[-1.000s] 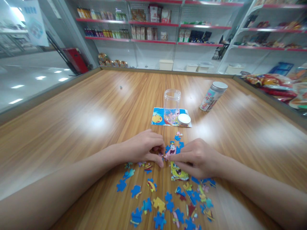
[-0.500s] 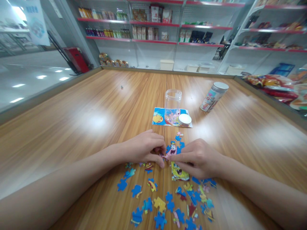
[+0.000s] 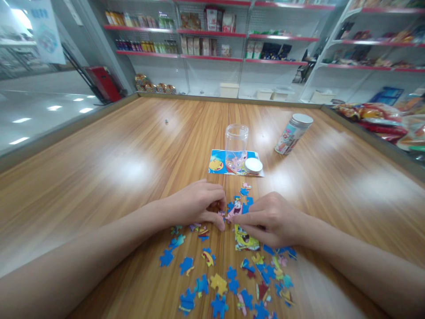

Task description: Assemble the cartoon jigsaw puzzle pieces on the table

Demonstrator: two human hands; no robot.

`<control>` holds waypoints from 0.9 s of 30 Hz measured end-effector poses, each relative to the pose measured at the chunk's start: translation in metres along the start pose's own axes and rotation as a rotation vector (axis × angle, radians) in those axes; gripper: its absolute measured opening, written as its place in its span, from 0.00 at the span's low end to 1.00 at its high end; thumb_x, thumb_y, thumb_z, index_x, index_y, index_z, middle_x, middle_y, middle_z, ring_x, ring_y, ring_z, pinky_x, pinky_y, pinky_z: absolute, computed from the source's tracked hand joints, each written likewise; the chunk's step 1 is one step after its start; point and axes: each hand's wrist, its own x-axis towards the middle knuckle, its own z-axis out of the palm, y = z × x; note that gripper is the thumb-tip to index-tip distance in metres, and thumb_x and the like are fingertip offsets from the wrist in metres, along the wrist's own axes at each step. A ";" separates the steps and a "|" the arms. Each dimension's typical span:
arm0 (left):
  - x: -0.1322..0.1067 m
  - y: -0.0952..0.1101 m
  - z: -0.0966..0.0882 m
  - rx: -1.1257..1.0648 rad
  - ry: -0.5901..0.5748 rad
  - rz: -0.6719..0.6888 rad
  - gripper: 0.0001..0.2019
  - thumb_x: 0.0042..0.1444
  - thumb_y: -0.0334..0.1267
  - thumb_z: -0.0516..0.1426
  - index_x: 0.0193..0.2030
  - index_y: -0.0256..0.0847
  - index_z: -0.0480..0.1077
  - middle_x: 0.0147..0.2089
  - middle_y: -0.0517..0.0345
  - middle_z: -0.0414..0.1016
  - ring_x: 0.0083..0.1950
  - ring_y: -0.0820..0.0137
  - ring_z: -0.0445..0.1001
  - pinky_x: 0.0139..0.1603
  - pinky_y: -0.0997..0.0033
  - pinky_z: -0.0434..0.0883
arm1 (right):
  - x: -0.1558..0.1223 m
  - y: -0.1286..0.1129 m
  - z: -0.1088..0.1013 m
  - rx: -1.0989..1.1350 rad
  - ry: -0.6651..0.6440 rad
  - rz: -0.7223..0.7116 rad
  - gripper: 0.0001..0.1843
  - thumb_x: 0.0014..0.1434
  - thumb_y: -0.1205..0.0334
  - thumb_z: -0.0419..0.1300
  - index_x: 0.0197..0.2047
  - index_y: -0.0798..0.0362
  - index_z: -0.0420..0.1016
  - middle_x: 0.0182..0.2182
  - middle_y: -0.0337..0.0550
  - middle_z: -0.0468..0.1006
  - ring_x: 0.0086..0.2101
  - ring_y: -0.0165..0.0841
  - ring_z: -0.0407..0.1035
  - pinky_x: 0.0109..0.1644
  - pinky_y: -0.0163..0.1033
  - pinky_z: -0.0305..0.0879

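My left hand (image 3: 198,203) is closed in a pinch on a small pink puzzle piece (image 3: 221,214), just left of a partly joined puzzle. Partly covered by my right hand, the joined section shows a pink starfish figure (image 3: 236,210) above a yellow sponge face (image 3: 245,239). The index fingertip of my right hand (image 3: 274,218) presses on the section's pink left edge. Its thumb lies lower, over the yellow part, and the other fingers are curled. Loose puzzle pieces, among them a yellow one (image 3: 218,283) and a blue one (image 3: 219,305), are scattered nearer to me.
Beyond my hands, a clear jar (image 3: 236,144) and a white lid (image 3: 253,165) stand on a printed picture sheet (image 3: 215,163). A printed canister (image 3: 292,134) is to their right. Shelves of goods (image 3: 212,33) line the back, and shiny packages (image 3: 378,117) lie beyond the table's right edge.
The pink piece in my left hand sits slightly apart from the joined puzzle, with a small gap now showing. The whole view has shifted slightly; my right hand stays on the puzzle.
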 end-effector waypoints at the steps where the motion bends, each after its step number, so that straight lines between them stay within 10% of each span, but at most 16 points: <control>1: 0.000 0.000 0.000 -0.004 0.000 -0.008 0.21 0.55 0.55 0.65 0.38 0.37 0.72 0.33 0.60 0.73 0.33 0.72 0.69 0.35 0.72 0.61 | 0.000 0.000 0.000 0.000 0.001 -0.001 0.14 0.67 0.62 0.57 0.53 0.48 0.79 0.22 0.34 0.74 0.21 0.26 0.63 0.26 0.38 0.48; 27: 0.002 0.009 0.002 0.041 0.007 0.024 0.21 0.56 0.57 0.63 0.35 0.37 0.72 0.35 0.59 0.72 0.35 0.72 0.70 0.36 0.71 0.62 | 0.001 -0.001 -0.002 0.024 0.009 0.005 0.15 0.66 0.63 0.57 0.54 0.47 0.79 0.21 0.33 0.73 0.20 0.26 0.63 0.25 0.38 0.49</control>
